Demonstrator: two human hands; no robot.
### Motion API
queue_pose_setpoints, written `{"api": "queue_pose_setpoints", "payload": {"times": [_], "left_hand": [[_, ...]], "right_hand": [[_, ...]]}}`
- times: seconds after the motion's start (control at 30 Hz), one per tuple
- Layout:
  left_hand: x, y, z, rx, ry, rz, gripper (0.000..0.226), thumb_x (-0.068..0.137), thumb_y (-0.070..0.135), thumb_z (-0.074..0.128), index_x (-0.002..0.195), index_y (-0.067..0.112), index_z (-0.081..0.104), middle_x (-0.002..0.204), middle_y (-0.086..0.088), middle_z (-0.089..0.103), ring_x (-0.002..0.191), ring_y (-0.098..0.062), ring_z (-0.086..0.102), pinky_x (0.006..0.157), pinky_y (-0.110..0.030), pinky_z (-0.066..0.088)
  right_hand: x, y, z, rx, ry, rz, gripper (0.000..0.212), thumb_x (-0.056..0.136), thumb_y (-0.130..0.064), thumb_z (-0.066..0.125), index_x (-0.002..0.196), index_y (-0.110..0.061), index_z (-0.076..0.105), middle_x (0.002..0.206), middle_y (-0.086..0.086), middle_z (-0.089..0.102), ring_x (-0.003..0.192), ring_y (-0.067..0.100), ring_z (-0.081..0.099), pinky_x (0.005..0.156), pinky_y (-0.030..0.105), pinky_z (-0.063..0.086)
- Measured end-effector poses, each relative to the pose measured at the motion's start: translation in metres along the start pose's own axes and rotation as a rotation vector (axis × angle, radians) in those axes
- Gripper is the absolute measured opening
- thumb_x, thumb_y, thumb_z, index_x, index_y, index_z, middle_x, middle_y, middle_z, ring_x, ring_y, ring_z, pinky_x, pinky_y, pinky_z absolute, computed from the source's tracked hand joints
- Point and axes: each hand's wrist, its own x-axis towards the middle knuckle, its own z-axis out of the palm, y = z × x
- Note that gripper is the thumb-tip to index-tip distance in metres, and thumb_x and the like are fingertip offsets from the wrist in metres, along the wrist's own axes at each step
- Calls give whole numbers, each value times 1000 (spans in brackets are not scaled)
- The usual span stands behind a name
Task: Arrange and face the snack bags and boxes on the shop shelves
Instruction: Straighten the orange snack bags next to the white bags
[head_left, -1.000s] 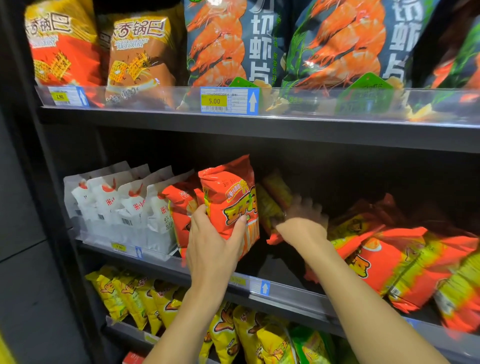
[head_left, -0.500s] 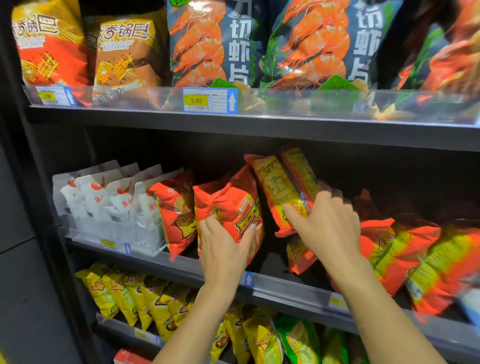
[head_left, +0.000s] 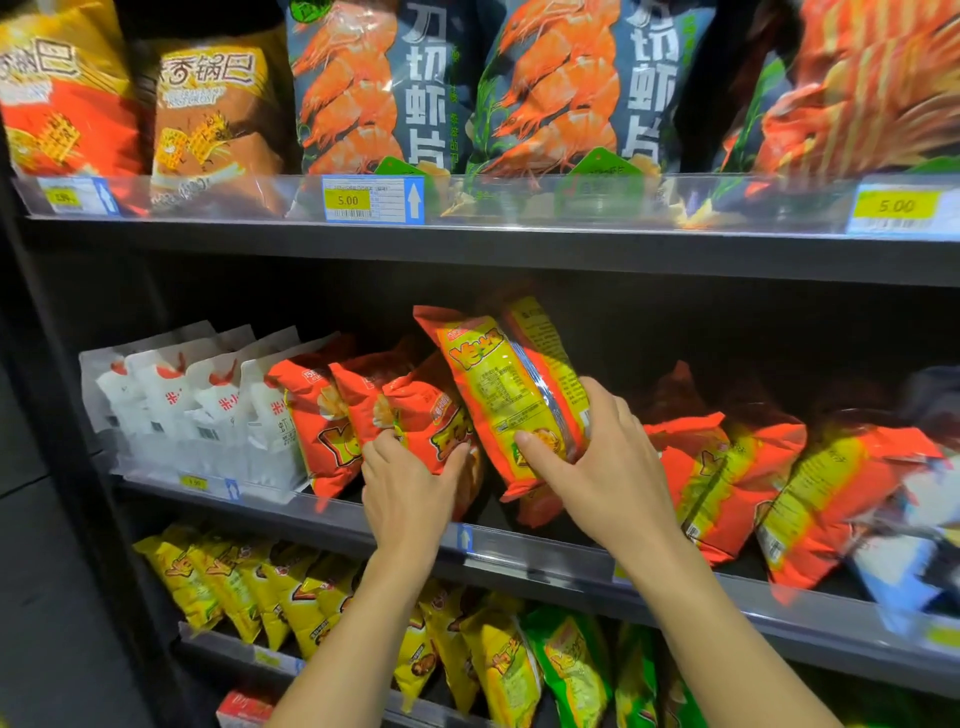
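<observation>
I see both forearms reaching up from the bottom of the view to the middle shelf (head_left: 545, 560). The left hand (head_left: 410, 486) is raised with the palm towards the shelf; its thumb and first finger are spread and curled on the lower part of an orange bag (head_left: 434, 415), so it grips this bag from the front and below. The right hand (head_left: 610, 467) comes from the right side, the wrist a little bent; its thumb lies on the front of a yellow and orange bag (head_left: 496, 387) and the other fingers curl round the right edge to the back, so it holds this bag firmly. A second bag of the same kind (head_left: 540, 332) is just behind it, and I cannot tell if the hand holds it too. The held bag is shiny, yellow in the middle and orange at both ends, with a logo near the top and small printed text turned to me. Its long axis is tilted: the top end leans up and to the left, the bottom end points down to the right, just beside the orange bag in the left hand. It is in the centre of the middle shelf, between the upright orange bags on the left and the leaning bags (head_left: 727, 483) on the right. I cannot tell whether its bottom end touches the shelf.
</observation>
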Motion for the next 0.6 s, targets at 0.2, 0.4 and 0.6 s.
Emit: {"api": "queue_pose_setpoints", "payload": {"times": [0.2,0.4,0.6], "left_hand": [[-6,0,-22,-182,-38,-38,94,81,65,75,145,8,38,139,-9,46,130,-34,50,106,-52,48],[-38,35,-75,-933,-408,-107,64,81,55,67,137,30,50,122,10,71,113,-8,70,88,-28,59],[-53,24,-84,-950,-379,-123,69,85,32,82,144,31,48,128,8,73,116,-12,72,94,-42,62]], "right_hand": [[-7,7,2,301,-102,5,76,81,-68,72,147,-42,42,130,-19,57,120,3,59,101,40,55],[-19,10,15,399,-203,-43,77,81,-63,78,146,-42,43,129,-21,57,117,-2,60,98,34,56],[-45,5,31,352,-252,-83,89,78,-71,73,152,-40,34,136,-25,47,123,-7,49,97,21,44]]}}
